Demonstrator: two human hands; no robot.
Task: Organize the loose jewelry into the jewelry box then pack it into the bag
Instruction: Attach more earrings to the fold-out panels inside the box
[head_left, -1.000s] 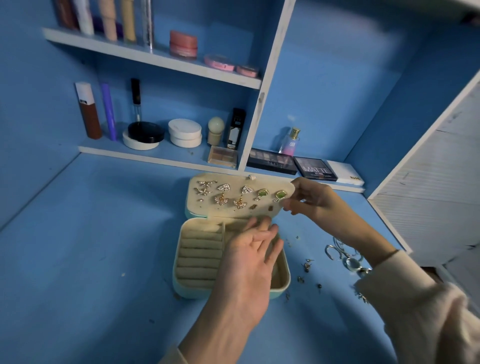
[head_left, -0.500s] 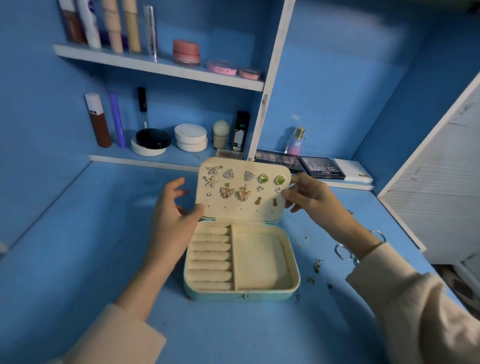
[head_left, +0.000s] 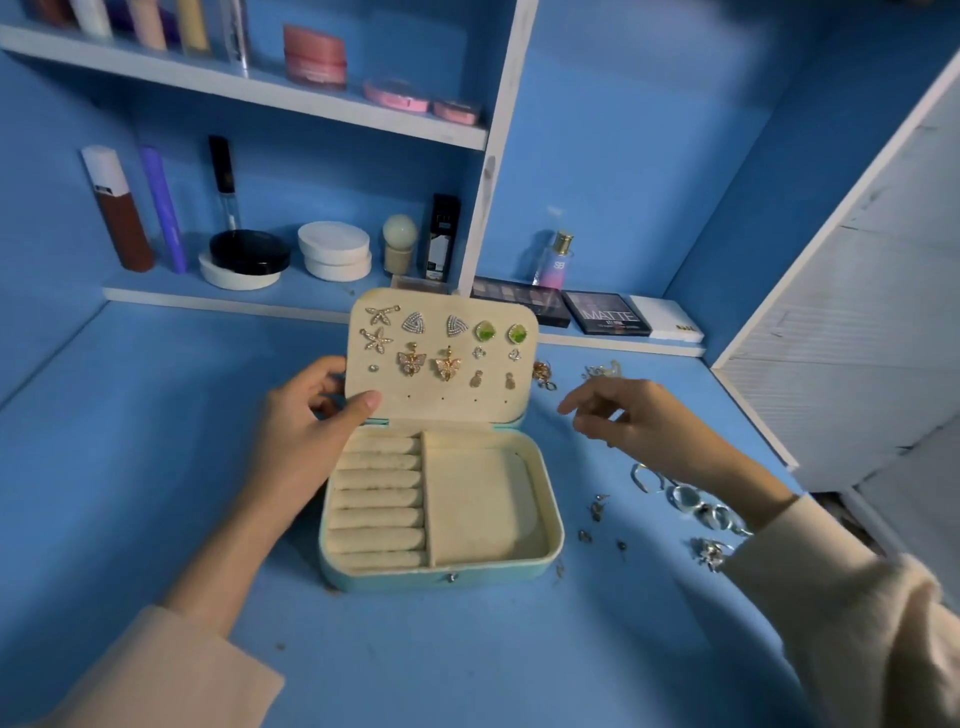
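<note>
Jewelry box (head_left: 554, 499) sits open at the centre of the frame on the blue desk (head_left: 156, 441), its lid (head_left: 441, 402) standing up at the back. Earrings (head_left: 413, 362) are pinned in rows across the lid's inner face: starfish, triangles, green stones, butterflies. Ring rolls fill the left of the tray, with a square compartment beside them.

The left hand (head_left: 306, 431) grips the lid's left edge, thumb on the inner face and fingers curled behind it. The right hand (head_left: 639, 421) hovers right of the lid, apart from it, fingers loosely extended toward it and holding nothing I can see.

Silver rings (head_left: 691, 501) lie on the desk at right, beside that forearm — smaller bits (head_left: 597, 506) lie nearer the box, and gold pieces (head_left: 543, 374) just beside the lid's right edge. Cosmetics (head_left: 335, 249) line the shelves in the upper left.
</note>
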